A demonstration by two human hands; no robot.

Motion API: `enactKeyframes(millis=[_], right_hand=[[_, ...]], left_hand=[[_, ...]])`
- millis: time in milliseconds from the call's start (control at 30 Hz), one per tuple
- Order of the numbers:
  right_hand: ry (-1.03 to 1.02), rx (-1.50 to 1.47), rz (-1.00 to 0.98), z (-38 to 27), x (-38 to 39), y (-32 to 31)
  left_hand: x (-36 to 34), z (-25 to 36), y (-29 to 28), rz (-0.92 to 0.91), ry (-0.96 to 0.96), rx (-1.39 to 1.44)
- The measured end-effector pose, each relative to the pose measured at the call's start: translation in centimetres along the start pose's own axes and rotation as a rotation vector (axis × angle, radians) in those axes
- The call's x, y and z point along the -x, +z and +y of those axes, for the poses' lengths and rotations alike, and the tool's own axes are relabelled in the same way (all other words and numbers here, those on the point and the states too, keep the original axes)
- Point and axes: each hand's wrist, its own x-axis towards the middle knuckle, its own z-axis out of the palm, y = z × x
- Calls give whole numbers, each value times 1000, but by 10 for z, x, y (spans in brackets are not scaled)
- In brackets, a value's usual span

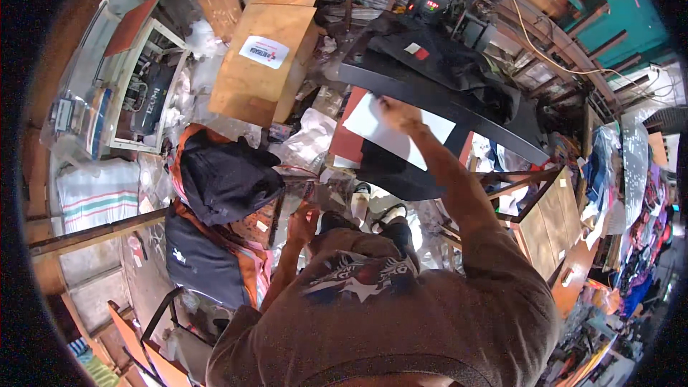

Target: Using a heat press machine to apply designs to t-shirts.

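Note:
My right hand [401, 116] is over a white sheet [430, 127] with its fingers curled down. Something small and dark shows at the fingertips; blur hides what it is. The sheet lies on black cloth [390, 165] with a reddish-brown board [347, 145] beneath. Above and beyond it stands the thick black plate [444, 93] of what looks like a heat press, draped with black fabric [437, 50]. Near my left knee, my left hand [304, 222] hangs with loosely bent fingers and nothing visible in it.
A cardboard box [244, 86] stands at the far left. Dark garments [226, 179] are heaped on my left, above a black padded bag [201, 258]. A lit control box [430, 1] sits behind the plate. A wooden panel [548, 233] and a clothes pile [641, 244] are on my right.

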Motion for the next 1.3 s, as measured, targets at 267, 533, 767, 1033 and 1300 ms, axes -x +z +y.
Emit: enactKeyframes(millis=[267, 533, 767, 1033, 1300], right_hand=[[48, 110, -55, 73, -12, -16], [25, -206, -42, -53, 24, -75], [53, 266, -132, 85, 67, -53], [311, -84, -57, -87, 104, -138], [998, -1032, -684, -145, 94, -262]], left_hand=[[-12, 13, -31, 195, 178, -57], [-5, -19, -11, 137, 87, 23], [-15, 13, -14, 44, 27, -53], [-45, 1, -7, -20, 186, -66], [-93, 19, 14, -27, 260, -26]])
